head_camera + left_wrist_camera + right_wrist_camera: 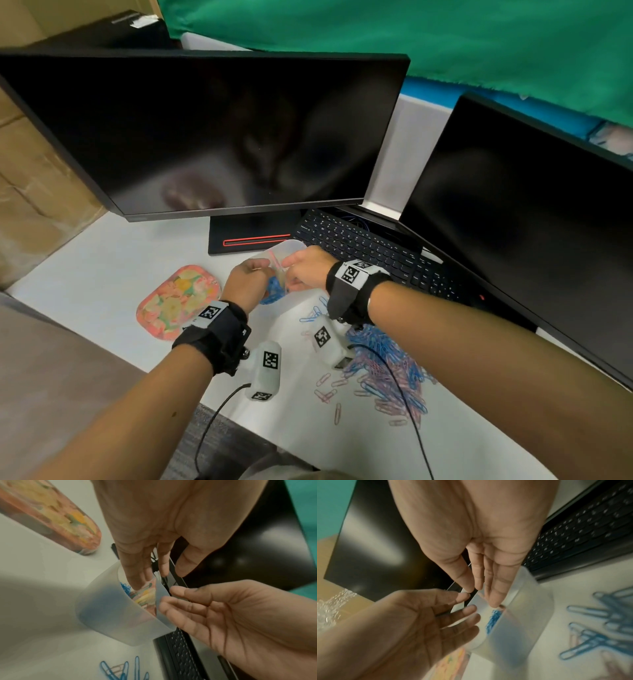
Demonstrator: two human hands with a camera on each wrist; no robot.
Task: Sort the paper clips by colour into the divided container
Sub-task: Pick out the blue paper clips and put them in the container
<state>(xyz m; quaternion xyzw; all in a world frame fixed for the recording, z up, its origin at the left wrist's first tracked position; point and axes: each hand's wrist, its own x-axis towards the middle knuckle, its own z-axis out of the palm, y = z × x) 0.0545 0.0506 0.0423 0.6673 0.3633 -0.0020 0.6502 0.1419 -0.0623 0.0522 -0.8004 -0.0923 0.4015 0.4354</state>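
Observation:
A translucent divided container (295, 244) stands in front of the monitor base. Blue paper clips (274, 295) lie in its near compartment and pink ones in the far compartment. Both hands meet over it. In the left wrist view my left hand (137, 566) reaches straight fingers down into the container (111, 612) beside the blue clips (125, 588). My right hand (488, 580) dips straight fingertips inside the rim of the container (522, 622). No clip shows in either hand. A mixed pile of blue and pink clips (387, 373) lies on the table under my right forearm.
The container's flowered lid (178, 301) lies to the left. A black keyboard (370, 253) runs just right of the container, with a monitor (205, 130) and its base (253, 236) close behind. A second monitor (531, 222) stands at the right. Stray clips (325, 390) dot the white table.

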